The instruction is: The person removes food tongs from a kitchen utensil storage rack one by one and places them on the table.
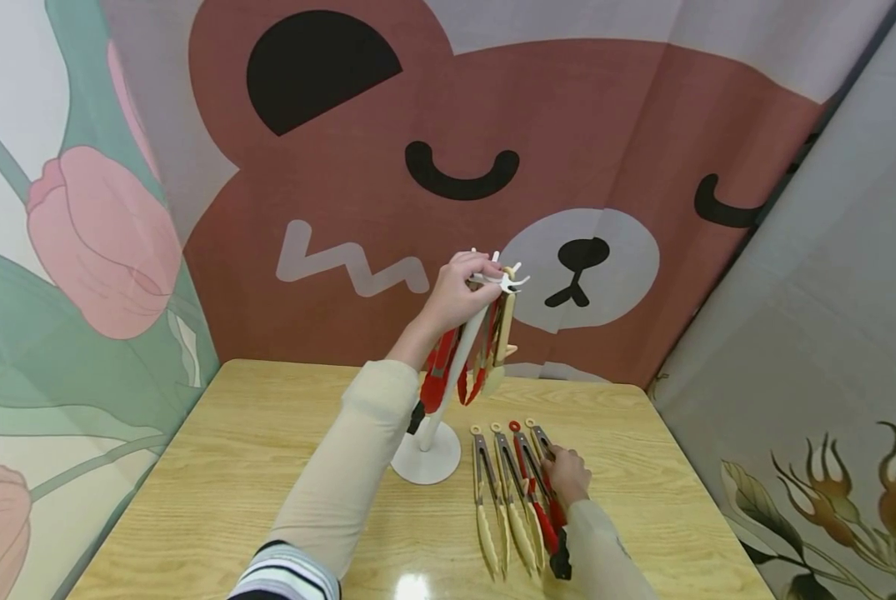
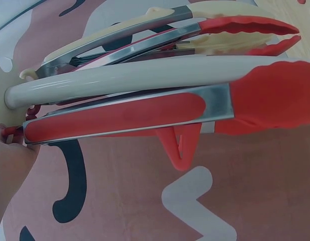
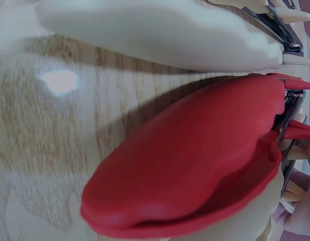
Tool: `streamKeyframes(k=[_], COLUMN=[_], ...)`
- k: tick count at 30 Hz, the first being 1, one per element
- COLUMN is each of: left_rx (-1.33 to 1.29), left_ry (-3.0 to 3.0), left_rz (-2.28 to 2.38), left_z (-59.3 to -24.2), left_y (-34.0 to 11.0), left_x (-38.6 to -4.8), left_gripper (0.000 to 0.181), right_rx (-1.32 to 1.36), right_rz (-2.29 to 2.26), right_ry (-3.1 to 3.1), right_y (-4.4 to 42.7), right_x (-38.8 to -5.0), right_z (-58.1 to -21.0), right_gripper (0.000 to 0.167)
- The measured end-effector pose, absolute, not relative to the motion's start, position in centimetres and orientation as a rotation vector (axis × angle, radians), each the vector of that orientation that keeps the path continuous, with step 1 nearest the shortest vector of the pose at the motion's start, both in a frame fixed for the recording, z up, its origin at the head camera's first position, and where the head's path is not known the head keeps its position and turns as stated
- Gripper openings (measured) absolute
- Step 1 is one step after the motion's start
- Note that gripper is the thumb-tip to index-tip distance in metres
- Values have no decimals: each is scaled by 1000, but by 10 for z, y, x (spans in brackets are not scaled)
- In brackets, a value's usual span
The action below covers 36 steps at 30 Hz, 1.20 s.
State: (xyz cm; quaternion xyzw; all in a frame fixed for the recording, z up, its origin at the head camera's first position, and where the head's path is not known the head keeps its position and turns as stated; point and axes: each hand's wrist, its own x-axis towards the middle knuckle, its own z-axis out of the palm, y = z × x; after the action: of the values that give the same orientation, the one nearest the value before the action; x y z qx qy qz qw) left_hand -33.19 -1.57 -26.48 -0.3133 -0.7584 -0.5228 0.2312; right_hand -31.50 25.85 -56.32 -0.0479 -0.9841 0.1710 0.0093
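In the head view my left hand [image 1: 458, 292] is at the top of a white stand with hooks [image 1: 509, 283]. Its fingertips pinch the hanging loop of red-tipped tongs [image 2: 120, 115], which lie along the stand's pole [image 2: 145, 78] in the left wrist view. On the table, my right hand [image 1: 568, 473] grips the rightmost tongs [image 1: 539, 435], which have a cream ring; their lower part is mostly hidden. Directly to their left lie red tongs [image 1: 523, 454], whose red head [image 3: 190, 155] fills much of the right wrist view.
Two cream-tipped tongs [image 1: 485, 500] lie farther left in the row. Other red and cream tongs [image 1: 503, 333] hang from the stand's far side. The round white base [image 1: 427, 460] rests on the wooden table [image 1: 267, 450]. A printed bear curtain [image 1: 327, 183] hangs behind.
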Motion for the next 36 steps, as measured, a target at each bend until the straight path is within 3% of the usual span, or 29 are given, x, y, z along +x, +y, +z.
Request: streamKeyframes(k=[36], left_rx=[-838], left_ry=[-2099], left_rz=[-1432], left_z=[-265], left_y=[-15], left_x=[-332], left_gripper=[17], right_rx=[-49], right_rz=[620], right_ry=[-3023], right_y=[264], right_x=[-315], right_z=[-557], right_gripper=[39])
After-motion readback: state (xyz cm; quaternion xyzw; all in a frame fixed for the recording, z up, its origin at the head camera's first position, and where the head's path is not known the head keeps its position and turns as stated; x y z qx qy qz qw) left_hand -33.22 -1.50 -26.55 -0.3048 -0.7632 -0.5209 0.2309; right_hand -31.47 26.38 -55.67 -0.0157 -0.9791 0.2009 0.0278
